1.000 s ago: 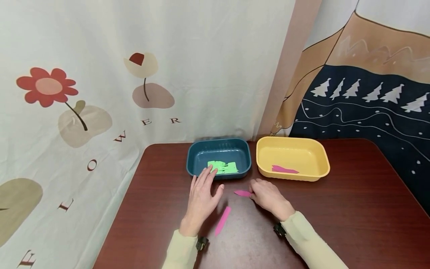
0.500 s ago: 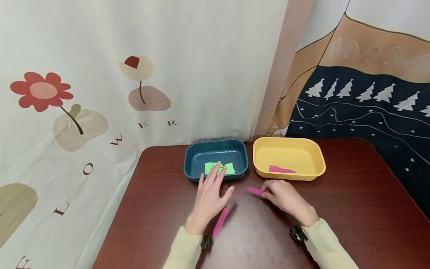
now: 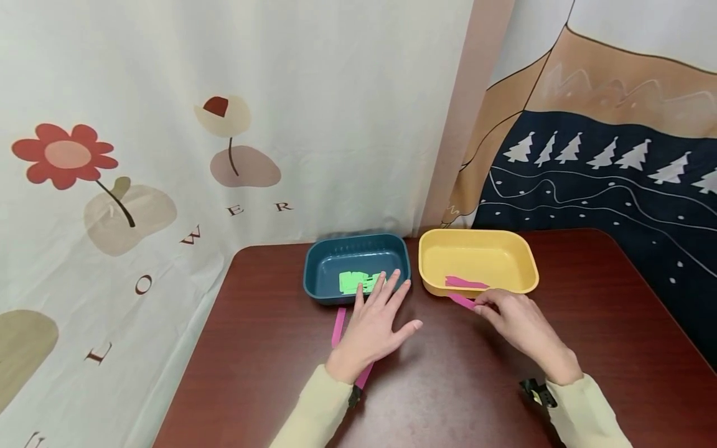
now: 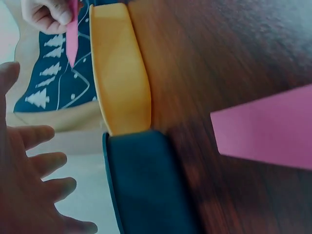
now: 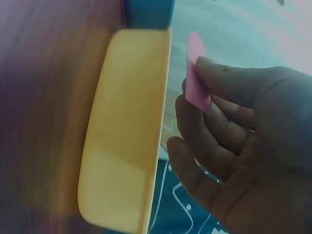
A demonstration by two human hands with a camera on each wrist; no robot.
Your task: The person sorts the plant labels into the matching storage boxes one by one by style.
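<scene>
My right hand (image 3: 521,320) pinches a flat pink strip (image 3: 462,301) with a pointed end between thumb and fingers, at the front rim of the yellow tub (image 3: 504,261). The right wrist view shows this strip (image 5: 195,83) held up beside the tub. Another pink strip (image 3: 465,282) lies inside that tub. Fingers spread, my left hand (image 3: 374,330) hovers in front of the dark blue tub (image 3: 325,261), its fingertips overlapping the rim. Flat green pieces (image 3: 350,282) lie in the blue tub. Pink strips (image 3: 338,326) show on the table at both sides of the left hand, partly covered by it.
Both tubs stand side by side at the back of a reddish-brown table (image 3: 257,348). Behind them hangs a pale curtain (image 3: 336,124) with flower prints. At the right, a dark blue cloth (image 3: 588,199) carries white trees.
My right hand has picked up the strip and carried it right and up to the yellow tub's front rim. The left hand has shifted right, uncovering part of a pink strip to its left.
</scene>
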